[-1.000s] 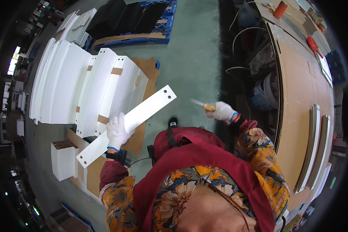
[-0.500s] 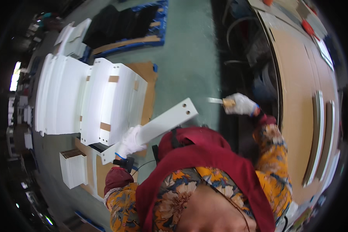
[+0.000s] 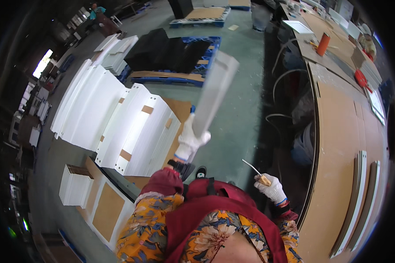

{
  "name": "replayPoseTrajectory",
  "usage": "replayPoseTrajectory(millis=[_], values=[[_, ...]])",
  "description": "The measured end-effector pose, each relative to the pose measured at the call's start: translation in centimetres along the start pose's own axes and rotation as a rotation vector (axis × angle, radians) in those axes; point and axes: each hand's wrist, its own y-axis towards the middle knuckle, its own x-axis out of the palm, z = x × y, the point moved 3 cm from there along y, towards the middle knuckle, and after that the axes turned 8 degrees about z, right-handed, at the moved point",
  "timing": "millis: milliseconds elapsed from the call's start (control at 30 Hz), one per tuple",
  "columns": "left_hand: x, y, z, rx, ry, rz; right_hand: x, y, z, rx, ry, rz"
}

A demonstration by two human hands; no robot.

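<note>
Gripping a long white strip (image 3: pixel 215 94) by its lower end, the gloved left hand (image 3: pixel 189 141) lifts it steeply toward the upper centre of the frame, where its far end blurs. The fingers are wrapped tight around the strip. At lower right the gloved right hand (image 3: pixel 271 187) is closed on a small tool (image 3: pixel 255 171) with a pale handle and a thin blade pointing up and left, well apart from the strip. Stacks of white panels (image 3: pixel 118 122) lie at centre left on the floor; a brown bench (image 3: pixel 338 144) curves down the right side with more strips (image 3: pixel 360 201) resting on it. By the look of it, the step in hand is carrying or turning the strip; bringing blade and strip together would call for lowering the strip and steadying it first.
</note>
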Motion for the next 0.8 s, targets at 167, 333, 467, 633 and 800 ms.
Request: replayPoseTrajectory(millis=[167, 333, 467, 633, 800], values=[[3.5, 5.6, -6.5, -0.264, -0.533, 0.192, 1.4, -2.7, -1.5, -0.203, -0.194, 0.306], [8.7, 9.5, -12.7, -0.672, -1.209, 0.224, 2.3, -4.0, -1.5, 0.054, -0.163, 0.346], [11.8, 8.9, -12.2, -0.868, -1.143, 0.234, 2.7, -6.3, 0.2, 0.162, 0.081, 0.263], [12.7, 9.7, -13.2, -1.031, -0.997, 0.208, 2.9, -7.4, -0.2, 0.285, -0.071, 0.421], [13.4, 11.7, -15.0, -1.094, -0.93, 0.057, 3.5, -8.0, -1.1, 0.373, -0.046, 0.57]])
